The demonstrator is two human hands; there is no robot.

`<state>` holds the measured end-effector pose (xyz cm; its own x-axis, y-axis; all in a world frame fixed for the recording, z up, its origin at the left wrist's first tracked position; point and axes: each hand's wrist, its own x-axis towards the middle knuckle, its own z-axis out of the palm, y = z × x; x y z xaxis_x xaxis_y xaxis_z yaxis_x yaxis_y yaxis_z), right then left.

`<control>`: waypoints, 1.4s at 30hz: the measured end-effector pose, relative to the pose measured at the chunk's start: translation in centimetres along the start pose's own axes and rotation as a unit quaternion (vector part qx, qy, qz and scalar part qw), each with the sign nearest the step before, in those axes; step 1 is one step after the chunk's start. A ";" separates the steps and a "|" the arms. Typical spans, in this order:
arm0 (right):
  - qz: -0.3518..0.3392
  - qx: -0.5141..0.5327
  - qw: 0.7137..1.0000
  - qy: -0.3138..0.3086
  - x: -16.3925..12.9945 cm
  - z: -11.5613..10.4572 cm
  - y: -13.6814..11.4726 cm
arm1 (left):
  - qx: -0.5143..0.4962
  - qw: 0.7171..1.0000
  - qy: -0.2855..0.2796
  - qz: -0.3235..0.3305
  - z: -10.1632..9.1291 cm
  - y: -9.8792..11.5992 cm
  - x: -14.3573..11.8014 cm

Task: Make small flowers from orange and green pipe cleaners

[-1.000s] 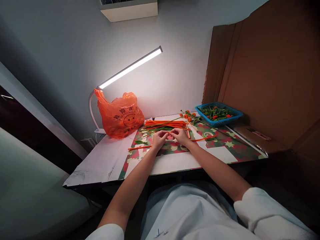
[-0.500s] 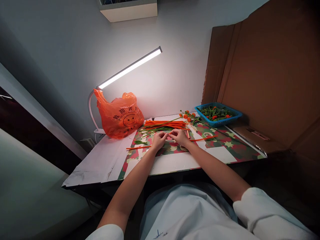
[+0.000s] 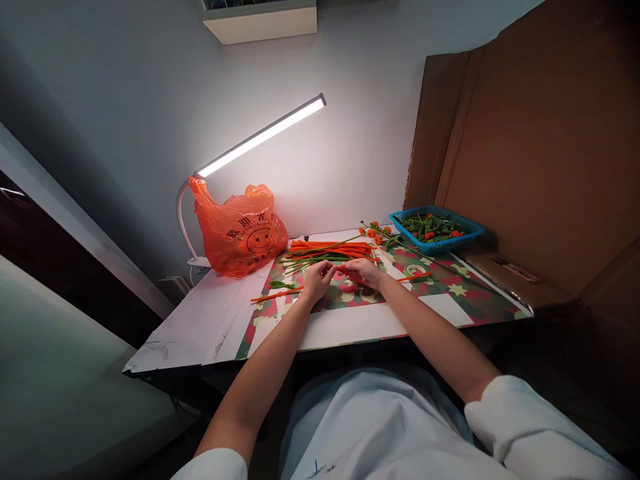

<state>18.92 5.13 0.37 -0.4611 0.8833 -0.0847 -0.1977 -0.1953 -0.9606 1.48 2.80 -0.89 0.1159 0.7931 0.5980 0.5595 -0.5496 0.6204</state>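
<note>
I pinch orange stems (image 3: 277,294) in my left hand (image 3: 317,280) and right hand (image 3: 365,271), between the tabletop (image 3: 195,320)'s near edge and the orange bundle (image 3: 333,248).

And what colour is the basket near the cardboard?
The basket is blue, clearest in the head view.
</note>
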 end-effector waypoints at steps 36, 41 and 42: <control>-0.355 -0.643 0.660 0.156 0.9 1.3 2.8 | -0.154 0.959 -0.062 -0.229 -0.3 -0.6 0.6; -0.308 -0.576 0.728 0.206 0.8 1.6 2.9 | -0.094 0.979 -0.044 -0.173 -0.2 -0.4 0.5; -0.294 -0.551 0.749 0.221 0.8 1.5 2.9 | -0.061 0.989 -0.030 -0.130 -0.1 -0.4 0.4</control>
<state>16.73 4.63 -2.13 -0.1958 0.7809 0.5932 0.6922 0.5386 -0.4804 1.19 3.29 -0.84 0.0306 0.9239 0.3814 0.4742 -0.3493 0.8082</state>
